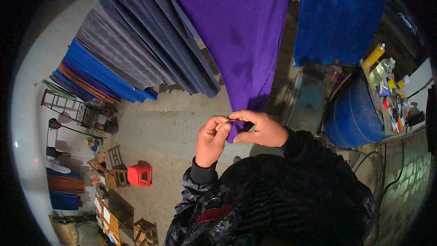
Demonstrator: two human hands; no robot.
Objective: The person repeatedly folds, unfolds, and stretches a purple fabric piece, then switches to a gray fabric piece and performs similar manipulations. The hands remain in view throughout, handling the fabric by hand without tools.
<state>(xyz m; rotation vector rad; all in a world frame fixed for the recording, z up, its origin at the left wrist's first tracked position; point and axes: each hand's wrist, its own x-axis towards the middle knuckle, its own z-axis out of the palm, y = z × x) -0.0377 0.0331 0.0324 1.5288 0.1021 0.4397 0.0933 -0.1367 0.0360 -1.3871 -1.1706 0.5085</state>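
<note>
A long purple cloth [241, 32] hangs down from the top of the view and narrows toward me, with its lower end gathered between my hands. My left hand [212, 139] pinches the edge of that end, thumb and fingertips pressed together. Close beside it, my right hand [261, 130] grips the same end, the thumb below and the fingers over the top. The fingertips of both hands nearly meet at the cloth's edge. Whether anything small sits between them is too fine to make out. Darker patches show on the purple surface.
Grey cloths [150, 32] and blue cloths [98, 70] hang at the left. Another blue cloth [339, 18] hangs at the right, above a blue barrel [350, 114] beside a shelf of bottles [381, 70]. A red stool [140, 175] and a wooden chair [116, 175] stand lower left.
</note>
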